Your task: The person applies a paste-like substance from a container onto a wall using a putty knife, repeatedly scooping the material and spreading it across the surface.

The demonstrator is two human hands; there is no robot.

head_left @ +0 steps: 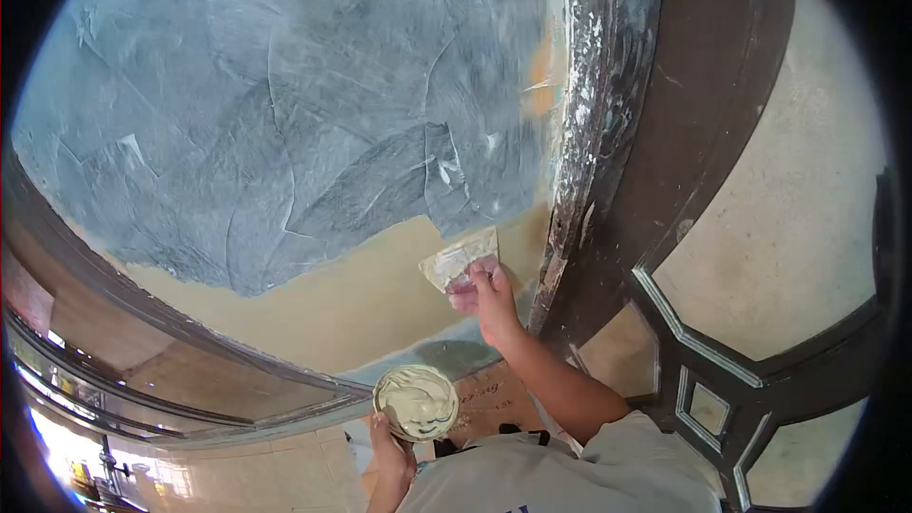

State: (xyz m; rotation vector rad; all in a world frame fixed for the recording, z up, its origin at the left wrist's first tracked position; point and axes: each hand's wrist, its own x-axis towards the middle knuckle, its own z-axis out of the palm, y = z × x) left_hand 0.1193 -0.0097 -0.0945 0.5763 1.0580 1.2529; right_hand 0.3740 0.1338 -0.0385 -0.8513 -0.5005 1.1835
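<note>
My right hand (pixel 483 293) is closed on a putty knife (pixel 460 260), a wide flat blade smeared with pale putty. The blade is at the wall, close to the lower edge of the grey-blue coat (pixel 285 133), over a beige patch (pixel 380 294). Low in the view, my left hand (pixel 391 451) grips a round tub (pixel 415 403) of creamy putty by its side. The putty's surface is swirled, and the tub's mouth faces up toward me. Part of the left hand's grip is hidden behind the tub.
A dark wooden frame (pixel 703 85) with chipped, white-spattered moulding (pixel 594 85) borders the wall at the right. Dark panelling with pale inserts (pixel 708 408) stands at the lower right. Tiled floor (pixel 275 465) and a cardboard piece (pixel 499 394) with writing lie below.
</note>
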